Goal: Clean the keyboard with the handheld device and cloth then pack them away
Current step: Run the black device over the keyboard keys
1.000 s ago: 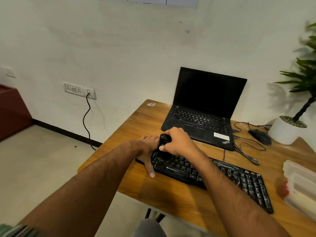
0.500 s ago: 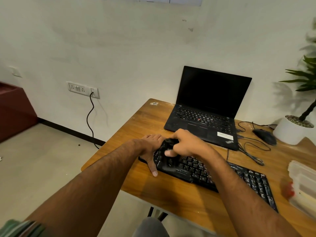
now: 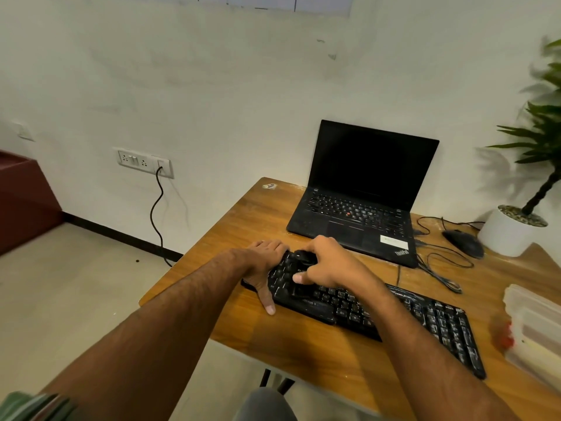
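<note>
A black keyboard [image 3: 425, 326] lies slanted across the wooden desk [image 3: 309, 347]. My right hand [image 3: 331, 262] is closed around a small black handheld device [image 3: 303, 257], pressed down onto the keys at the keyboard's left end. Most of the device is hidden under my fingers. My left hand [image 3: 264, 262] rests flat on the keyboard's left edge, thumb stretched along the desk, holding the keyboard steady. No cloth is visible.
An open black laptop [image 3: 361, 196] stands behind the keyboard. A mouse [image 3: 463, 243] with loose cables and a white potted plant [image 3: 513, 229] sit at the back right. A clear plastic box [image 3: 537, 329] lies at the right edge. The desk's left edge drops to the floor.
My right hand has drawn the device a little toward me and rightward over the left keys. The left hand has stayed on the keyboard's edge. The camera shifted slightly.
</note>
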Available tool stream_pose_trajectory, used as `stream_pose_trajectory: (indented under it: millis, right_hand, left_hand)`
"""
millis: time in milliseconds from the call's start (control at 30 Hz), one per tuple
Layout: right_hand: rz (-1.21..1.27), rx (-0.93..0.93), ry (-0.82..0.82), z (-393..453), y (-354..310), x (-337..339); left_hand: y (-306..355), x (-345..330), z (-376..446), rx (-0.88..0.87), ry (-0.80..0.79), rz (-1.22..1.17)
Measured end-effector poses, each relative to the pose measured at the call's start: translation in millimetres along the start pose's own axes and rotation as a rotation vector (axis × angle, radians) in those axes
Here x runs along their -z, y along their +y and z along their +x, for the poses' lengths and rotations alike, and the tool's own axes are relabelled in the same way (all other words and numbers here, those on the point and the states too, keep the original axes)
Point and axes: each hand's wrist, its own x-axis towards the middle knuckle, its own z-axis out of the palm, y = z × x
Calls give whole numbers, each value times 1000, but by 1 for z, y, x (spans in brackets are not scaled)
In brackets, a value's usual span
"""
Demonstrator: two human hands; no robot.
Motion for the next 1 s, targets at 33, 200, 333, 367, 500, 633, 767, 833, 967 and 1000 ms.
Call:
stream_pose_trajectory:
  millis: [33, 200, 333, 367, 500, 633, 767, 833, 967, 1000]
  right_hand:
    - [-30, -22, -28, -1, 3, 4]
    - [69, -23, 89, -3, 9, 6]
    - [28, -67, -16, -6, 11, 6]
    - [29, -85, -24, -7, 14, 12]
    - [313, -143, 171, -3, 33, 30]
    - [410, -140, 433, 7, 42, 32]
    - [301, -118, 507, 22, 36, 21]
    - [269, -91, 489, 32, 35, 9]
    - [159, -136, 425, 39, 38, -7]
    - [124, -163, 399, 40, 39, -3]
  left_hand:
    - [-1, 0, 1, 1, -7, -10]
    - [0, 1, 1, 5, -15, 4]
    - [8, 8, -2, 10, -57, 99]
    - [12, 11, -3, 10, -76, 131]
    - [29, 16, -4, 28, -113, 115]
    - [30, 11, -1, -1, -51, 112]
    - [28, 5, 0, -27, -13, 137]
    - [27, 3, 2, -40, 2, 155]
    - [26, 2, 7, -25, -25, 165]
    - [26, 2, 8, -22, -35, 164]
